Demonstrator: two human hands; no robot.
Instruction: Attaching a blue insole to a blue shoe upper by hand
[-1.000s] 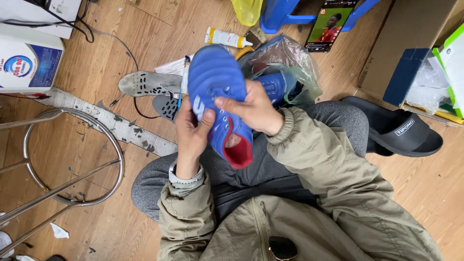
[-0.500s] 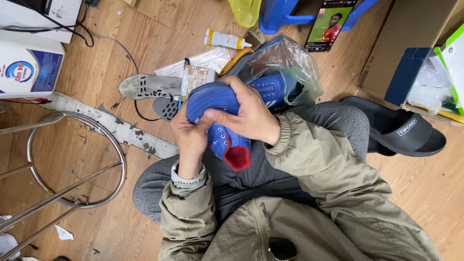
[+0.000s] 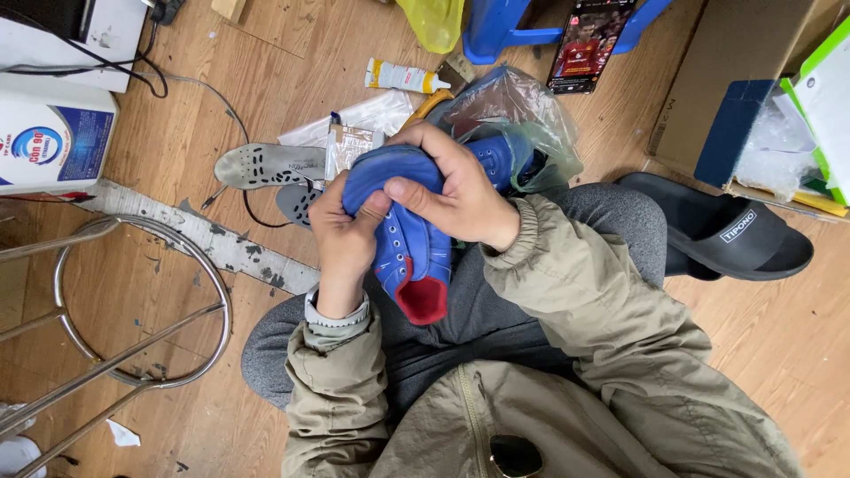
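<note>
Clutching a blue fabric sneaker with a red lining [image 3: 409,257] over the lap, the left hand [image 3: 343,239] and right hand [image 3: 453,190] both hold a closed grip on it, while beyond lie a grey perforated insole [image 3: 266,165] and a white glue tube [image 3: 403,77] on the wooden floor [image 3: 292,62].

Insoles [image 3: 270,165], glue tube [image 3: 403,77] and bag [image 3: 513,102] crowd ahead; bare floor [image 3: 266,53] seemingly beyond.

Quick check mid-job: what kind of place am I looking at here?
Likely an informal shoe-repair spot on a wooden floor: loose grey insole, white glue tube, and both hands gripping a blue lace-up shoe.
</note>
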